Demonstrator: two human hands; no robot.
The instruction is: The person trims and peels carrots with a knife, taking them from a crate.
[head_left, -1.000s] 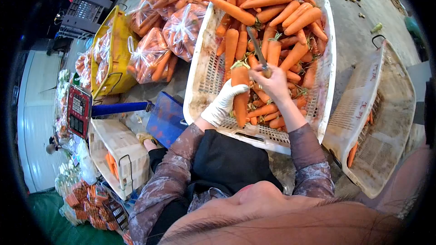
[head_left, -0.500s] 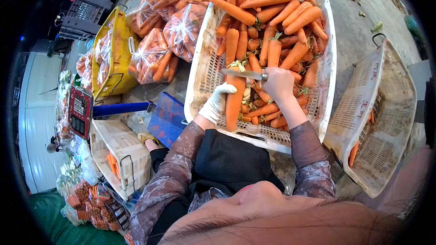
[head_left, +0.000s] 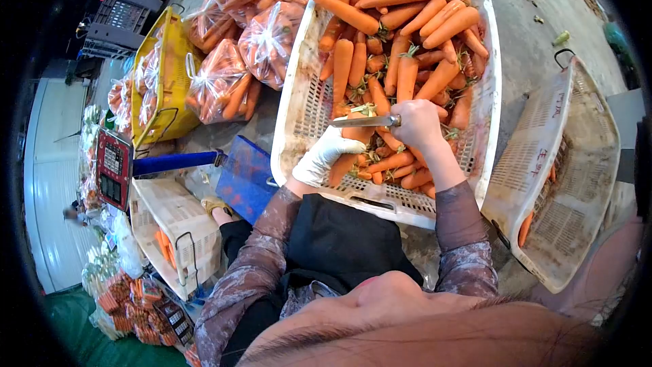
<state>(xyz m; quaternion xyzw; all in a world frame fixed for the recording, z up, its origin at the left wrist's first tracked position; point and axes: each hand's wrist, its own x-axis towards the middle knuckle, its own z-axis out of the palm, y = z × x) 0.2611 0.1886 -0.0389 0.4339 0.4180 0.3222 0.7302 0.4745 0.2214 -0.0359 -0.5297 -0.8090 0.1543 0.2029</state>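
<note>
My left hand (head_left: 322, 158), in a white glove, is wrapped round a large carrot (head_left: 341, 170) near the crate's left front. My bare right hand (head_left: 420, 126) grips a knife (head_left: 363, 121) by its handle. The blade points left and lies across the carrot's top end, just below the pale green stem stub. Whether it has cut in, I cannot tell. Beneath both hands, a white plastic crate (head_left: 494, 68) holds many loose carrots (head_left: 407, 76), some with short green stubs.
Clear bags of carrots (head_left: 221, 85) sit left of the crate, beside a yellow crate (head_left: 165, 105). A scale with a blue platform (head_left: 244, 177) and red display (head_left: 113, 168) stands nearer. Tilted on the right is another white crate (head_left: 577, 183) with a few carrots.
My left hand has moved up along the carrot, and its fingers now cover the middle. The carrot looks tilted and turned. The knife remains across its top end.
</note>
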